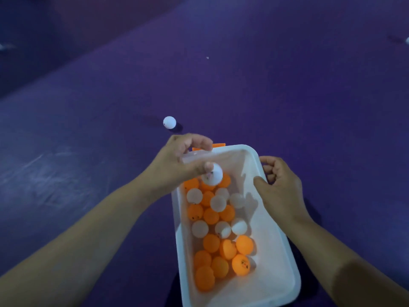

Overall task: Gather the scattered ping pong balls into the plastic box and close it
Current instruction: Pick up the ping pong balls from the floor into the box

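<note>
A white plastic box lies open on the purple floor, holding several orange and white ping pong balls. My left hand hovers over the box's far left corner with its fingers loosely curled. A white ball sits just below its thumb tip, apart from the fingers, above the balls in the box. My right hand grips the box's right rim, thumb inside the wall and fingers curled outside. Another white ball lies on the floor just beyond my left hand.
An orange latch tab sticks out at the box's far end. A white ball shows at the far right edge. A blurred pale object lies far left. Purple floor spreads all around.
</note>
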`<action>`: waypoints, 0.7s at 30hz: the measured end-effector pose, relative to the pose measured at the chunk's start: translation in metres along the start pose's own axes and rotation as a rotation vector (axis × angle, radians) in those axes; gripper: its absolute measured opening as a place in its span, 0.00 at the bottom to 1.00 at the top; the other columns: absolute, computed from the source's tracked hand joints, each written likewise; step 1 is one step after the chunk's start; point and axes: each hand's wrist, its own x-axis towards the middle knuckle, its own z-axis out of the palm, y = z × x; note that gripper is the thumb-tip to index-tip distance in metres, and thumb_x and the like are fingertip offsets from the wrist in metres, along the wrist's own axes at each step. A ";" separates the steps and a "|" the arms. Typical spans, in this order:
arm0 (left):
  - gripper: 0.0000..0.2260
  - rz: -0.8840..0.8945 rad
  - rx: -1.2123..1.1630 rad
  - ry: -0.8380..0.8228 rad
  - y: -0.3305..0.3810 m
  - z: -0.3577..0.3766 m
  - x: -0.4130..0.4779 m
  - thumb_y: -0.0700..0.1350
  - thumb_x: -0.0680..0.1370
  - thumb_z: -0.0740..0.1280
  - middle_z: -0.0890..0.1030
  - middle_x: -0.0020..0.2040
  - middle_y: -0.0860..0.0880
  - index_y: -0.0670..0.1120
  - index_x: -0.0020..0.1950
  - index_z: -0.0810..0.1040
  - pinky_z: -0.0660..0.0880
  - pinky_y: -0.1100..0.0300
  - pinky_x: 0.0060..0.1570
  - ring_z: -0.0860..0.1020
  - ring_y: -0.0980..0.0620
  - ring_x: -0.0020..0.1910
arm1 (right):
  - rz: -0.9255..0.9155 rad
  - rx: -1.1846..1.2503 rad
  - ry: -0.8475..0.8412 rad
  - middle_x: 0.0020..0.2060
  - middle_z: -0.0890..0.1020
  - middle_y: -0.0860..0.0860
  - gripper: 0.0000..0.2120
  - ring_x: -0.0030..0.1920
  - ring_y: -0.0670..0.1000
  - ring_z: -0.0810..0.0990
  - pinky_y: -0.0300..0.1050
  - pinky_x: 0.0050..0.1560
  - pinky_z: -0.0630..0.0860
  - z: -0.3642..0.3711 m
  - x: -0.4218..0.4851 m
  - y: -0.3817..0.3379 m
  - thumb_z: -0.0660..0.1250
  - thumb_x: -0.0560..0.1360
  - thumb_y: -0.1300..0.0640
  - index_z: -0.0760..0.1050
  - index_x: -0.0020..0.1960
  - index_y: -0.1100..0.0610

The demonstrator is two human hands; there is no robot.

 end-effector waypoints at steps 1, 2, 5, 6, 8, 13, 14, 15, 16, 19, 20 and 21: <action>0.20 -0.010 -0.064 0.071 -0.004 -0.002 0.002 0.63 0.65 0.65 0.78 0.55 0.59 0.58 0.54 0.77 0.71 0.68 0.54 0.73 0.63 0.54 | -0.007 0.005 -0.006 0.41 0.80 0.41 0.15 0.39 0.34 0.79 0.31 0.30 0.75 0.001 0.002 -0.002 0.66 0.73 0.62 0.72 0.54 0.44; 0.17 -0.015 -0.119 0.184 -0.011 -0.005 0.008 0.60 0.68 0.65 0.79 0.55 0.57 0.57 0.54 0.77 0.71 0.64 0.57 0.74 0.60 0.56 | -0.012 0.007 -0.017 0.41 0.80 0.41 0.15 0.39 0.34 0.79 0.29 0.30 0.75 0.002 0.004 -0.004 0.66 0.73 0.62 0.72 0.54 0.45; 0.11 -0.094 -0.034 0.425 -0.038 -0.023 0.041 0.46 0.78 0.61 0.78 0.59 0.52 0.51 0.60 0.76 0.70 0.66 0.55 0.74 0.57 0.57 | -0.021 -0.021 -0.037 0.42 0.81 0.42 0.14 0.39 0.40 0.81 0.33 0.31 0.76 0.006 0.011 -0.007 0.66 0.74 0.61 0.73 0.55 0.45; 0.13 -0.129 0.063 0.430 -0.051 -0.029 0.055 0.43 0.78 0.61 0.76 0.61 0.50 0.50 0.62 0.74 0.69 0.66 0.55 0.73 0.55 0.59 | -0.020 -0.037 -0.041 0.43 0.80 0.43 0.14 0.40 0.42 0.81 0.35 0.33 0.77 0.007 0.013 -0.007 0.66 0.74 0.60 0.72 0.55 0.45; 0.17 -0.183 0.317 0.369 -0.076 -0.041 0.086 0.40 0.77 0.62 0.72 0.67 0.47 0.49 0.66 0.73 0.67 0.60 0.61 0.69 0.49 0.65 | -0.024 -0.087 -0.055 0.44 0.79 0.43 0.13 0.41 0.45 0.81 0.41 0.36 0.79 0.008 0.016 -0.007 0.65 0.75 0.59 0.69 0.55 0.45; 0.27 -0.299 0.697 0.038 -0.112 -0.038 0.130 0.35 0.75 0.59 0.52 0.78 0.45 0.55 0.71 0.66 0.54 0.54 0.72 0.47 0.45 0.76 | -0.062 -0.285 -0.103 0.42 0.77 0.47 0.16 0.39 0.47 0.79 0.46 0.36 0.80 0.010 0.023 -0.005 0.62 0.76 0.60 0.63 0.57 0.44; 0.28 -0.305 0.750 -0.011 -0.112 -0.036 0.132 0.33 0.75 0.58 0.50 0.78 0.45 0.55 0.72 0.66 0.53 0.52 0.72 0.46 0.43 0.76 | -0.074 -0.315 -0.107 0.41 0.77 0.47 0.16 0.39 0.47 0.79 0.46 0.36 0.80 0.010 0.023 -0.004 0.61 0.76 0.61 0.63 0.58 0.45; 0.28 -0.311 0.783 -0.031 -0.109 -0.033 0.131 0.32 0.75 0.57 0.48 0.78 0.45 0.54 0.72 0.66 0.54 0.51 0.72 0.47 0.42 0.76 | -0.083 -0.335 -0.109 0.41 0.77 0.48 0.16 0.38 0.47 0.79 0.46 0.36 0.80 0.010 0.024 -0.003 0.61 0.76 0.61 0.63 0.59 0.45; 0.28 -0.315 0.792 -0.019 -0.110 -0.032 0.132 0.31 0.75 0.56 0.49 0.78 0.45 0.53 0.71 0.67 0.57 0.49 0.71 0.49 0.40 0.75 | -0.091 -0.348 -0.108 0.41 0.77 0.48 0.16 0.38 0.47 0.79 0.46 0.36 0.80 0.009 0.024 -0.003 0.60 0.76 0.61 0.63 0.59 0.46; 0.21 -0.341 0.783 0.088 -0.121 -0.035 0.133 0.34 0.75 0.59 0.58 0.73 0.44 0.49 0.66 0.72 0.69 0.51 0.59 0.65 0.39 0.65 | -0.094 -0.393 -0.099 0.42 0.78 0.49 0.15 0.38 0.47 0.79 0.44 0.35 0.79 0.009 0.026 -0.001 0.59 0.77 0.61 0.64 0.60 0.48; 0.18 -0.358 0.760 0.121 -0.123 -0.038 0.131 0.35 0.75 0.60 0.60 0.71 0.43 0.47 0.64 0.73 0.70 0.52 0.56 0.69 0.39 0.61 | -0.094 -0.407 -0.098 0.42 0.78 0.50 0.14 0.38 0.47 0.79 0.43 0.35 0.80 0.009 0.026 -0.002 0.59 0.78 0.61 0.64 0.61 0.49; 0.16 -0.373 0.732 0.151 -0.125 -0.039 0.128 0.35 0.76 0.61 0.61 0.69 0.42 0.45 0.62 0.74 0.71 0.52 0.55 0.71 0.38 0.57 | -0.097 -0.426 -0.098 0.43 0.78 0.50 0.14 0.38 0.48 0.80 0.43 0.35 0.80 0.009 0.027 -0.002 0.59 0.78 0.61 0.64 0.61 0.49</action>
